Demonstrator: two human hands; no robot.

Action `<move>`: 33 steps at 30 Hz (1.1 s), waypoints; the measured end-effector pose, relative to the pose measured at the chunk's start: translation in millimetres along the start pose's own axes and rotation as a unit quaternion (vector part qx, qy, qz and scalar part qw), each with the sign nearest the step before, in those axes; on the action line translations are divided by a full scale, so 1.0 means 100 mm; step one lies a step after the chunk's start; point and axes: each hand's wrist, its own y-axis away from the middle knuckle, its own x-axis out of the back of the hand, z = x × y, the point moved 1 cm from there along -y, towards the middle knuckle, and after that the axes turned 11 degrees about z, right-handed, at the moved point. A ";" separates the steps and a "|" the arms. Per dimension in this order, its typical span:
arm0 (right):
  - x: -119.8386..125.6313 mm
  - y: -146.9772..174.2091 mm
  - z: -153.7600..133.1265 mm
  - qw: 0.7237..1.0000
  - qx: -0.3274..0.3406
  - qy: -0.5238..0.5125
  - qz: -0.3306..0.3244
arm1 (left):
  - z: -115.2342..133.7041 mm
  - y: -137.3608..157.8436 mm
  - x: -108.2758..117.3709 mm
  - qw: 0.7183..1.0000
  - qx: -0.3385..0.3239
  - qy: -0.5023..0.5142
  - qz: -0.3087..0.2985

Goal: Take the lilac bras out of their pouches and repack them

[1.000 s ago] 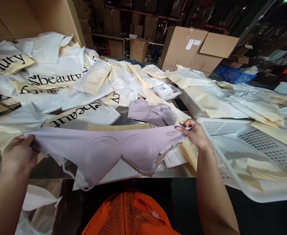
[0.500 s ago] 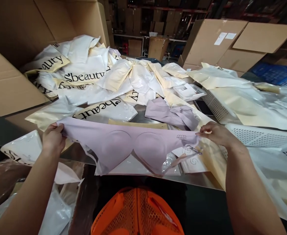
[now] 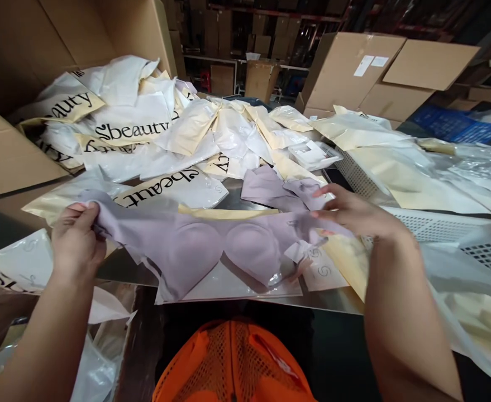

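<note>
Lilac bra (image 3: 199, 251) spread near the front edge of the steel table (image 3: 333, 300), to the left of the white basket (image 3: 433, 226). The wing farther from the basket is pinched between thumb and fingers of the left hand (image 3: 75, 240); at the wing nearer it, the fingers of the right hand (image 3: 349, 215) are parted and blurred, so a hold cannot be told. Fabric would best be drawn out evenly from both ends, cups left uncreased. "Sbeauty" is read on a heaped packet (image 3: 119, 120), well left of and beyond the basket. A swirl mark is seen on a white card (image 3: 323, 273), left of the basket. Labels (image 3: 363, 66) on the carton (image 3: 346, 86) beyond the basket cannot be read.
</note>
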 end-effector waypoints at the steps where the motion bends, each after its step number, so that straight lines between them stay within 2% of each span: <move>1: -0.20 0.08 -0.15 0.997 0.010 -0.058 -0.056 | 0.09 0.12 -0.10 1.000 0.010 0.014 -0.002; 3: -0.56 0.23 -0.37 0.969 0.004 -0.185 -0.164 | 0.28 0.43 -0.31 0.999 0.030 0.034 -0.024; 5: -0.79 0.34 -0.46 0.945 0.016 -0.270 -0.184 | 0.47 0.77 -0.50 0.996 0.039 0.024 -0.082; 6: -0.84 0.39 -0.44 0.940 0.028 -0.296 -0.169 | 0.56 0.93 -0.58 0.989 0.037 0.005 -0.144; 7: -0.85 0.43 -0.38 0.938 0.038 -0.313 -0.144 | 0.64 1.06 -0.65 0.971 0.024 -0.020 -0.237; 9: -0.84 0.56 -0.17 0.939 0.032 -0.323 -0.115 | 0.74 1.23 -0.72 0.902 -0.031 -0.067 -0.425; 10: -0.85 0.64 -0.04 0.939 0.014 -0.319 -0.125 | 0.77 1.26 -0.73 0.866 -0.067 -0.087 -0.487; 11: -0.89 0.75 0.11 0.937 -0.013 -0.315 -0.148 | 0.78 1.24 -0.71 0.847 -0.099 -0.103 -0.512; 13: -1.10 1.01 0.37 0.917 -0.088 -0.327 -0.209 | 0.75 1.14 -0.63 0.857 -0.139 -0.147 -0.474; 15: -1.45 1.28 0.58 0.873 -0.198 -0.386 -0.225 | 0.70 1.04 -0.55 0.877 -0.153 -0.190 -0.413; 16: -1.66 1.39 0.64 0.847 -0.253 -0.421 -0.202 | 0.68 1.03 -0.53 0.879 -0.161 -0.204 -0.400; 18: -2.08 1.51 0.67 0.799 -0.318 -0.495 -0.124 | 0.62 1.07 -0.55 0.862 -0.187 -0.217 -0.418; 19: -2.26 1.51 0.65 0.777 -0.328 -0.531 -0.080 | 0.59 1.13 -0.59 0.845 -0.204 -0.220 -0.443; 21: -2.54 1.39 0.55 0.748 -0.306 -0.589 -0.003 | 0.50 1.28 -0.73 0.799 -0.230 -0.228 -0.506; 24: -2.74 1.03 0.37 0.736 -0.255 -0.622 0.073 | 0.30 1.52 -1.00 0.737 -0.200 -0.258 -0.592; 26: -2.80 0.79 0.29 0.737 -0.248 -0.622 0.099 | 0.19 1.66 -1.13 0.712 -0.161 -0.269 -0.628; 29: -2.83 0.57 0.29 0.737 -0.265 -0.612 0.113 | 0.17 1.83 -1.18 0.712 -0.144 -0.265 -0.634; 33: -2.67 0.55 0.38 0.732 -0.244 -0.627 0.110 | 0.41 1.91 -0.96 0.737 -0.147 -0.230 -0.618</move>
